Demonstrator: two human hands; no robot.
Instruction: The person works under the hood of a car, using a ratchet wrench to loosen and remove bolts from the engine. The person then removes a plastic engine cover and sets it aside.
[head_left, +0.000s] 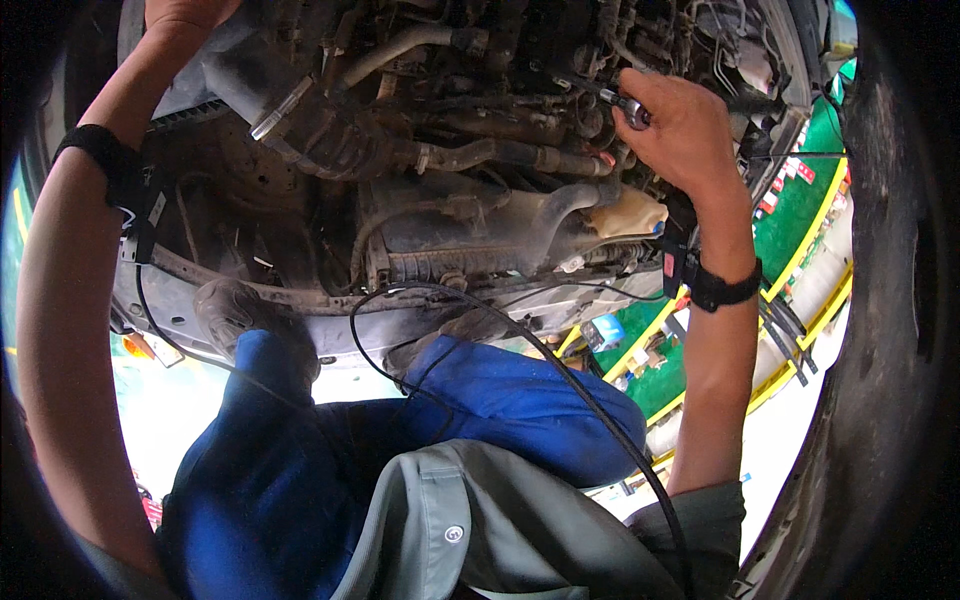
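My right hand [675,125] is closed round the chrome end of a ratchet wrench [632,112]. A dark shaft runs from it leftward into the engine bay [470,120], where its far end is lost among dark parts. My left hand [195,12] is at the top left edge, cut off by the picture, so its fingers do not show. Below that hand, a shiny metal bar [283,107] lies slanted against a dusty, dark housing. Rubber hoses [500,153] and a yellowed plastic tank [625,215] lie below my right hand.
Black straps with small boxes circle both wrists; a black cable [560,365] loops across my blue trousers [520,400]. My shoes rest by the car's front edge [340,330]. At right are yellow rails [775,385], a green surface with small boxes [625,345], and a dark panel [890,300].
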